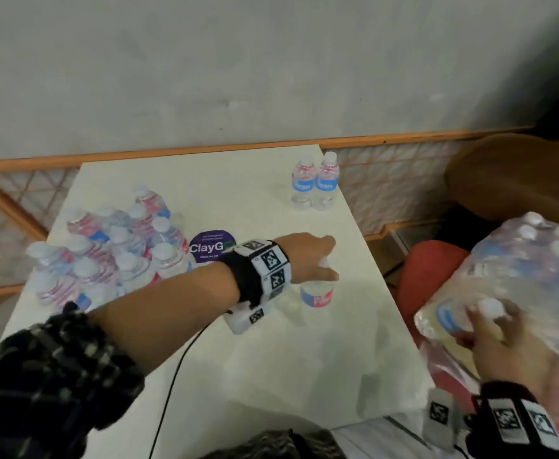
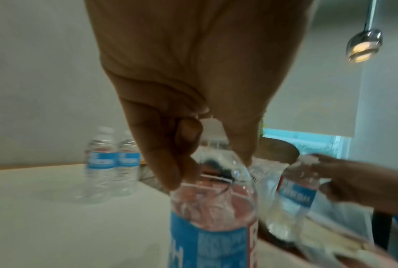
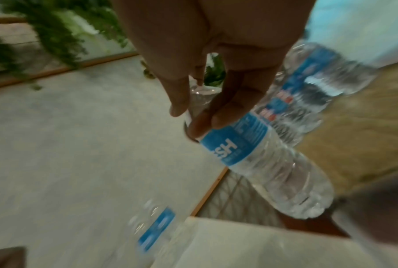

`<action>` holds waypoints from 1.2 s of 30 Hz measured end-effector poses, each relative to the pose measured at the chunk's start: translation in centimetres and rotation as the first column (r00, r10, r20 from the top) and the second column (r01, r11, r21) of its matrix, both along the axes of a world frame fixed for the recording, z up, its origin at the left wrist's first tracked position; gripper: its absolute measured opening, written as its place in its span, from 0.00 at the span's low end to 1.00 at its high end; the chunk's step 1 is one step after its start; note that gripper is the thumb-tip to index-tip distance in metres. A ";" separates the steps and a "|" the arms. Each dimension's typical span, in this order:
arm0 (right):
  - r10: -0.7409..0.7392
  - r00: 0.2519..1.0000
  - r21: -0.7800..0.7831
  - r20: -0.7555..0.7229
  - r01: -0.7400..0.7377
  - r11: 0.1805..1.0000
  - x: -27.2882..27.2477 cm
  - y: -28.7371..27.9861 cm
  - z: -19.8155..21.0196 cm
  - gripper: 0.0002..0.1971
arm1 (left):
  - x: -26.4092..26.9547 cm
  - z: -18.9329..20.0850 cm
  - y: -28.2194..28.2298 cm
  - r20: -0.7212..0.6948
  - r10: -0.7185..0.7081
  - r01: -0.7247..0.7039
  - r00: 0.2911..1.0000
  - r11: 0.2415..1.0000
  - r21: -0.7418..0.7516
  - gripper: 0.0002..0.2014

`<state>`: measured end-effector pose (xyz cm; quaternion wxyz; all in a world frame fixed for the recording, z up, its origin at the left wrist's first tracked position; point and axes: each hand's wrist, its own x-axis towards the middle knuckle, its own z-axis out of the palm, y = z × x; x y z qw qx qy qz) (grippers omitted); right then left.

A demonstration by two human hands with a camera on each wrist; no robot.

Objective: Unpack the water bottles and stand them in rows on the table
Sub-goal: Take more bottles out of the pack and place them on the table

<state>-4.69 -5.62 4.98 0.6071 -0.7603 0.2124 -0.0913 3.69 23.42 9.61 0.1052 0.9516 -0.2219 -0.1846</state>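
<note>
My left hand [image 1: 321, 263] grips the neck of a clear water bottle with a blue and red label [image 1: 316, 294], upright over the right part of the white table [image 1: 271, 359]; the left wrist view shows my fingers curled round that bottle's [image 2: 213, 217] top. My right hand [image 1: 489, 329] holds another bottle [image 1: 450, 318] by its neck at the plastic-wrapped pack [image 1: 529, 279] beside the table; in the right wrist view this bottle [image 3: 262, 159] hangs tilted from my fingertips [image 3: 202, 127]. Two bottles [image 1: 314, 182] stand side by side at the far right corner.
A second wrapped pack of several bottles [image 1: 112, 253] lies on the table's left side, next to a purple round sticker [image 1: 211, 248]. A red seat [image 1: 430, 279] holds the right pack; a brown round stool [image 1: 516, 173] stands behind it. A cable [image 1: 172, 385] trails across the table.
</note>
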 end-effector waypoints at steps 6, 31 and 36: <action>0.206 0.971 -0.015 0.123 -0.205 0.979 -0.8 11.6 -1.3 0.14 | -2.6 -1.2 9.7 -0.083 0.036 -0.012 0.996 0.959 0.282 0.25; 0.662 0.612 0.846 -0.433 0.023 0.532 -2.6 32.9 -5.9 0.31 | -4.5 -0.1 21.5 0.096 0.194 -0.217 0.976 0.895 0.391 0.28; 0.590 0.711 0.857 -0.382 0.034 0.514 -2.9 36.0 -4.1 0.31 | -3.3 -2.2 24.0 0.030 0.177 -0.171 0.984 0.874 0.454 0.27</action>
